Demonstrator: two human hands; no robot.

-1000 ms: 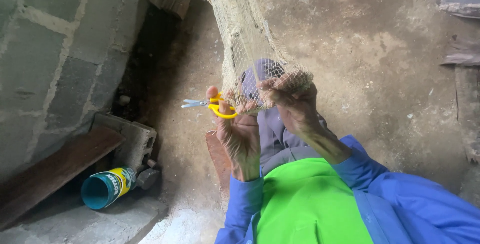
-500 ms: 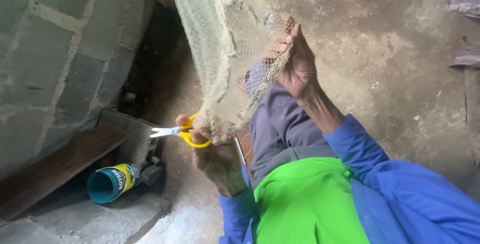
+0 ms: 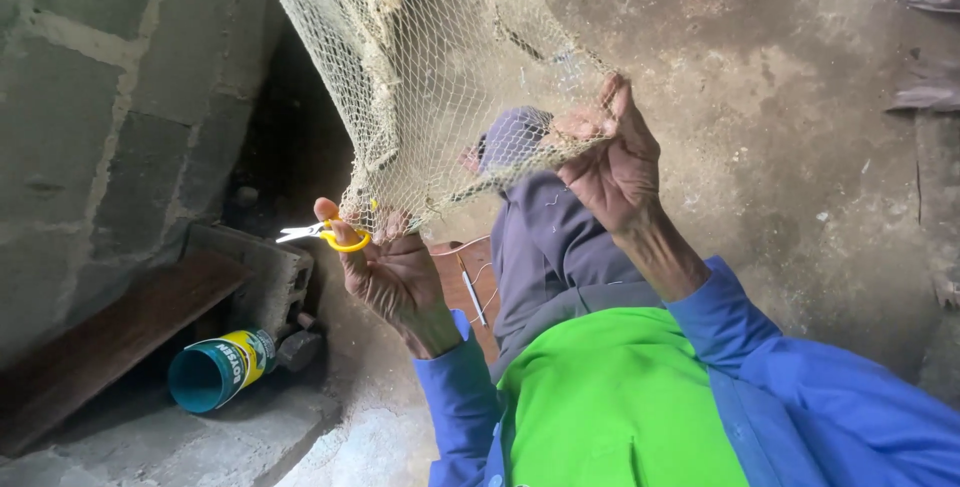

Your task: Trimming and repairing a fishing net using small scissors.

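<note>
Green and blue fabric is filling the bottom of the view, the person's shirt (image 3: pixel 620 407) and blue sleeves leading up to both hands. The left hand (image 3: pixel 390 272) is curling closed around a pair of small yellow-handled scissors (image 3: pixel 325 235), blades pointing left, and it seems to be pinching the net's lower edge too, though the mesh is blurring that. The right hand (image 3: pixel 610 162) is gripping a fold of the pale beige mesh fishing net (image 3: pixel 430 77), fingers closed on it, holding it taut between the two hands. Beyond them, a purple cap (image 3: pixel 510 137) is showing through the mesh. Farther off, a teal and yellow can (image 3: pixel 220 372) is lying on its side beside a grey concrete block (image 3: pixel 265 272) under the block wall (image 3: pixel 90 97).
</note>
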